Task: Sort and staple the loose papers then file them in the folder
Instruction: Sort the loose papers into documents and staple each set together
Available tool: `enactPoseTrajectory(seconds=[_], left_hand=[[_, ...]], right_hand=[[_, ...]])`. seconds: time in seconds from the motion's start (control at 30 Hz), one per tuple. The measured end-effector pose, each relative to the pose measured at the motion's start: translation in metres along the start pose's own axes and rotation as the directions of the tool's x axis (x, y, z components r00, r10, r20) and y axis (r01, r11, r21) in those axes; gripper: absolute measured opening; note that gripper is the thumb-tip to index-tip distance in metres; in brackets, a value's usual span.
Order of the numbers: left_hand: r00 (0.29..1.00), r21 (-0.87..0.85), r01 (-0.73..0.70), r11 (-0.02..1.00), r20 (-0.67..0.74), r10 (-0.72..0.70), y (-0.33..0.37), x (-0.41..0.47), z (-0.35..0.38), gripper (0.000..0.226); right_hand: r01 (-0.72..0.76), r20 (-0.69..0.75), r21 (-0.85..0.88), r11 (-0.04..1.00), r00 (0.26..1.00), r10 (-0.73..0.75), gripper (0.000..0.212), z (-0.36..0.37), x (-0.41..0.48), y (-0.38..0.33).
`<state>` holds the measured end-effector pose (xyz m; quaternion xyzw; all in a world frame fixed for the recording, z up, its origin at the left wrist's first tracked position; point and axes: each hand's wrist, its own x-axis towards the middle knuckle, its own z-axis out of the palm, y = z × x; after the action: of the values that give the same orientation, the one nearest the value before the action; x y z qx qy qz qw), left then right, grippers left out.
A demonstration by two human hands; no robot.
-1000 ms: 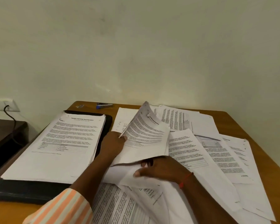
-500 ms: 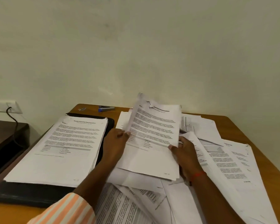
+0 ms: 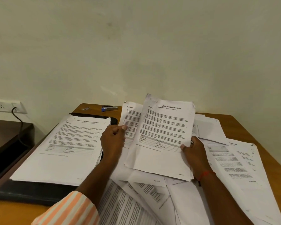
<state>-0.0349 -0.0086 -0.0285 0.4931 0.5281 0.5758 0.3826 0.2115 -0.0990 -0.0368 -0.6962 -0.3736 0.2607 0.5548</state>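
Mostly white, printed sheaf [image 3: 162, 138] (corner torn)

The left sleeve [image 3: 71, 210] is striped orange and white, and a red thread [image 3: 205, 174] rings the right wrist [image 3: 199, 166].

Left of the fingers [image 3: 124, 127], a paper stack [image 3: 66, 143] lies on the folder [image 3: 31, 193]; the stapler [image 3: 109, 108] sits behind; loose sheets [image 3: 237, 169] spread rightward over the bench [image 3: 251, 129].

Office or study corner, shown by the paperwork.
A wooden desk [image 3: 243, 127] is set against a bare wall [image 3: 136, 46]; printed papers [image 3: 234, 159] are spread over it, with a black folder [image 3: 31, 192] along its left edge and a stapler [image 3: 109, 108] near its far-left corner.
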Motion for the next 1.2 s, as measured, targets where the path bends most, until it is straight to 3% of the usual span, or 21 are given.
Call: enactPoseTrajectory(seconds=[0.07,0.13,0.17,0.23,0.27,0.3,0.4,0.5,0.7,0.87,1.1,1.2], left_hand=[[1.0,0.024,-0.016,1.0,-0.001,0.016,0.001,-0.001,-0.001,0.014],[0.993,0.192,-0.11,0.975,-0.031,0.118,0.003,-0.002,-0.005,0.016],[0.977,0.368,-0.17,0.914,-0.059,0.205,0.006,-0.002,-0.009,0.018],[0.922,0.689,-0.229,0.688,-0.074,0.381,0.014,0.0,-0.017,0.026],[0.905,0.751,-0.239,0.615,-0.057,0.421,0.017,0.002,-0.019,0.031],[0.912,0.758,-0.243,0.605,-0.034,0.409,0.018,0.006,-0.022,0.034],[0.976,0.509,-0.209,0.835,0.05,0.214,0.015,0.015,-0.024,0.044],[0.979,0.323,-0.198,0.926,0.117,0.168,0.018,0.012,-0.023,0.053],[0.956,0.121,-0.275,0.954,0.145,0.257,0.034,0.002,-0.02,0.051],[0.941,-0.16,-0.292,0.943,0.126,0.313,0.058,-0.002,-0.031,0.07],[0.946,-0.24,-0.12,0.963,0.266,0.185,0.083,-0.021,-0.05,0.03],[0.934,-0.277,-0.124,0.953,0.293,0.206,0.099,-0.036,-0.052,0.026]], right_hand=[[0.008,0.005,0.009,1.0,1.0,-0.008,0.029,0.0,-0.001,-0.001],[0.022,0.022,0.017,1.0,1.0,-0.022,0.028,0.0,-0.002,-0.003],[0.035,0.036,0.024,0.999,0.999,-0.036,0.027,-0.001,-0.003,-0.004],[0.061,0.071,0.023,0.998,0.996,-0.062,0.027,0.0,-0.005,-0.006],[0.068,0.094,0.022,0.997,0.993,-0.07,0.028,0.001,-0.006,-0.006],[0.071,0.124,0.033,0.997,0.989,-0.075,0.031,0.003,-0.007,-0.006],[0.07,0.198,0.061,0.996,0.977,-0.081,0.042,0.008,-0.008,-0.004],[0.063,0.243,0.095,0.994,0.966,-0.084,0.044,0.015,-0.007,-0.003],[0.069,0.261,0.228,0.971,0.957,-0.129,0.036,0.027,-0.014,-0.007],[0.102,0.238,0.408,0.907,0.947,-0.214,0.034,0.03,-0.027,-0.017],[0.116,0.281,0.445,0.888,0.923,-0.262,0.066,0.008,-0.035,-0.074],[0.213,0.296,0.36,0.908,0.897,-0.327,0.051,-0.003,-0.044,-0.099]])
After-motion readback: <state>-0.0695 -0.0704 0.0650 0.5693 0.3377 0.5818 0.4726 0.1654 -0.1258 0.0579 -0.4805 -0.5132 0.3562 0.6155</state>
